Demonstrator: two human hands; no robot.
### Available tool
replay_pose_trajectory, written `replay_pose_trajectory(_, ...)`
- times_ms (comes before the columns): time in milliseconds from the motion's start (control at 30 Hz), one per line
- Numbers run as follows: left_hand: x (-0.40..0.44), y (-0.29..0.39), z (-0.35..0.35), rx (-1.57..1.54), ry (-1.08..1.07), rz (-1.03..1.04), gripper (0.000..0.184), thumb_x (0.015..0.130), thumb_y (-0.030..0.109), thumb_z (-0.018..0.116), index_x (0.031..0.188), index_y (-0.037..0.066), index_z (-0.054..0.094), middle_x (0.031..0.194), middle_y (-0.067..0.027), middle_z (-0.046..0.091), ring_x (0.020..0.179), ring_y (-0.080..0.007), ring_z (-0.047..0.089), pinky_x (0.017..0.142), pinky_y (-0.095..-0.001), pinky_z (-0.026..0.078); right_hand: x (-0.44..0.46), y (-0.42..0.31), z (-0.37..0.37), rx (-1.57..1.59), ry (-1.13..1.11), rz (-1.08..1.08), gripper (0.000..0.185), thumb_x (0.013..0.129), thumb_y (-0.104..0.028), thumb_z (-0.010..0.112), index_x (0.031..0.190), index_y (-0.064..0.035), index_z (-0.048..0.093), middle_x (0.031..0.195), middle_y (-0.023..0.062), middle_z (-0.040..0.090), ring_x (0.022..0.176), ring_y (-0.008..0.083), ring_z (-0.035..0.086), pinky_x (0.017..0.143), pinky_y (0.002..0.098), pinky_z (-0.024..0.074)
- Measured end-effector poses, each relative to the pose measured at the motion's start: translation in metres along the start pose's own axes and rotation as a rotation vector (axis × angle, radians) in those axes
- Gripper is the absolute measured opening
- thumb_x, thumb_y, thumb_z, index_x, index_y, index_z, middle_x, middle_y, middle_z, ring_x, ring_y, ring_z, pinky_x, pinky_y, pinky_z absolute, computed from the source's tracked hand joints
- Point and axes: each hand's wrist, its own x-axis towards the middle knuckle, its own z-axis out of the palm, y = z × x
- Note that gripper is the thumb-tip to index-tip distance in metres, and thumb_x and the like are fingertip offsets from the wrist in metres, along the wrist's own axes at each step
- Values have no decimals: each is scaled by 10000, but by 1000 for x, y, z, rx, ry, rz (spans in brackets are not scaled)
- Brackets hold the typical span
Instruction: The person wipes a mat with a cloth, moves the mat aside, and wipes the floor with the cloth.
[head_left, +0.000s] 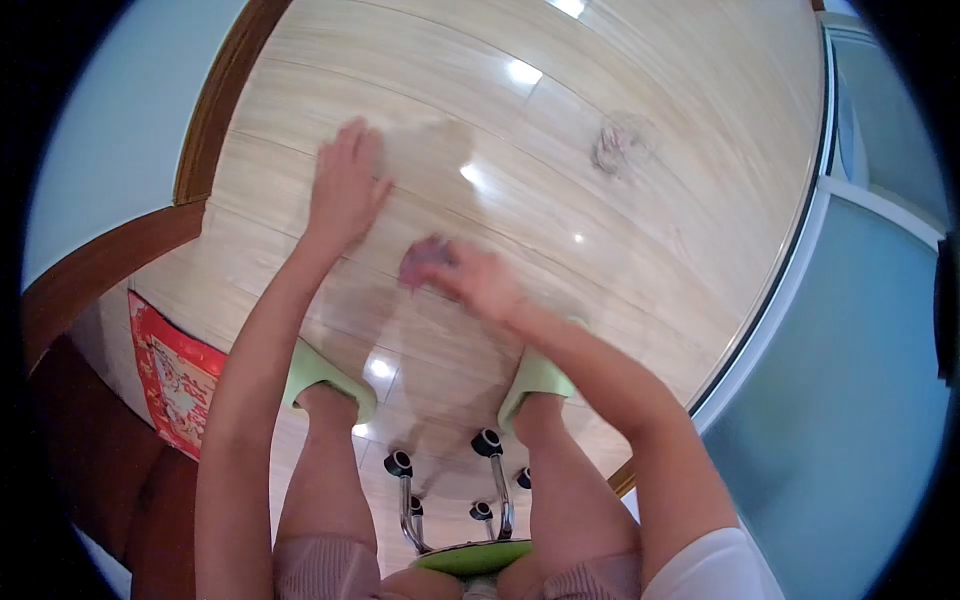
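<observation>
My right hand (482, 280), smeared by motion, grips a small crumpled pinkish-grey wad (425, 262) just above or on the floor. The wad looks like soft cloth, but blur hides its exact kind. To its upper left, my left hand (347, 185) is held palm down with the fingers stretched out and nothing in it. I cannot tell whether it touches the floor (500, 120). Farther off at the upper right lies a loose, wispy tangle (620, 148) of dark strands with some pink in it, apart from both hands.
Below me are two light-green slippers (540, 375) on my feet and a wheeled stool with a green seat (475, 556) and casters (487, 442). A red printed mat (172, 375) lies left, near brown wooden trim (215, 120). A frosted glass panel (830, 380) borders the right.
</observation>
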Motion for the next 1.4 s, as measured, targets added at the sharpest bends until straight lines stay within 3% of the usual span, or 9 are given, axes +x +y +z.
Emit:
replay_pose_trajectory(333, 27, 90, 4, 140, -258, -7, 1228, 543, 242, 980, 1559, 58, 316, 1624, -281, 220, 1428, -593, 271, 1059, -631, 446, -30, 153, -189, -507, 802, 575, 372, 922, -103, 577, 1159, -352, 717, 976, 97, 641, 930, 317, 655, 766, 453, 550)
replay_pose_trajectory(467, 35, 92, 10, 207, -307, -41, 1268, 523, 205, 987, 1559, 15, 283, 1603, -335, 204, 1390, -631, 302, 1027, -621, 489, -53, 81, -116, -99, 590, 90, 338, 923, -130, 586, 1215, -270, 684, 1154, 146, 658, 1023, 315, 648, 843, 406, 527)
replay_pose_trajectory(567, 41, 96, 12, 252, -327, -43, 1304, 509, 200, 993, 1561, -10, 252, 1589, -355, 207, 1384, -649, 291, 1023, -613, 501, -91, 43, -43, 221, 137, 499, 377, 871, -103, 603, 1226, -209, 670, 1114, 114, 680, 1055, 307, 642, 872, 427, 529)
replay_pose_trajectory(667, 45, 93, 11, 310, -367, -38, 1332, 505, 205, 997, 1568, -12, 226, 1585, -362, 203, 1385, -658, 280, 998, -607, 523, -116, 87, -42, -165, 199, 139, 331, 888, -118, 603, 1205, -175, 679, 1138, 117, 682, 1039, 311, 649, 854, 429, 529)
replay_pose_trajectory(900, 47, 92, 15, 268, -374, -57, 1362, 485, 198, 1003, 1570, -7, 206, 1583, -359, 198, 1377, -657, 296, 971, -603, 547, -91, 140, -147, -433, 781, 813, 331, 883, -55, 617, 1140, -255, 676, 969, 100, 634, 928, 341, 621, 731, 477, 532)
replay_pose_trajectory(967, 46, 88, 18, 275, -366, -40, 1361, 480, 193, 1003, 1566, -8, 208, 1585, -355, 198, 1378, -654, 298, 970, -606, 547, -78, 95, -126, -221, 785, 314, 313, 899, -61, 600, 1158, -220, 672, 1152, 65, 660, 977, 322, 629, 778, 459, 538)
replay_pose_trajectory(1200, 48, 105, 11, 262, -366, -37, 1286, 522, 171, 992, 1549, -18, 242, 1575, -346, 244, 1361, -642, 344, 980, -599, 542, -68, 24, -13, -89, 47, 134, 237, 972, -229, 513, 1141, -221, 680, 1255, 48, 650, 1066, 284, 655, 858, 405, 539)
replay_pose_trajectory(1267, 49, 104, 13, 244, -321, -33, 1261, 535, 161, 987, 1549, -19, 259, 1576, -347, 252, 1359, -645, 346, 977, -604, 541, -48, 38, -59, 579, 48, 610, 159, 938, -262, 589, 1074, -280, 669, 1123, 92, 666, 944, 332, 663, 740, 481, 545)
replay_pose_trajectory(1400, 44, 88, 22, 268, -261, 20, 1305, 464, 203, 996, 1528, -38, 281, 1529, -393, 285, 1246, -669, 446, 1013, -557, 524, -30, 114, -94, -395, 627, 572, 176, 904, -166, 641, 1051, -260, 662, 1028, 103, 638, 936, 351, 662, 687, 505, 545)
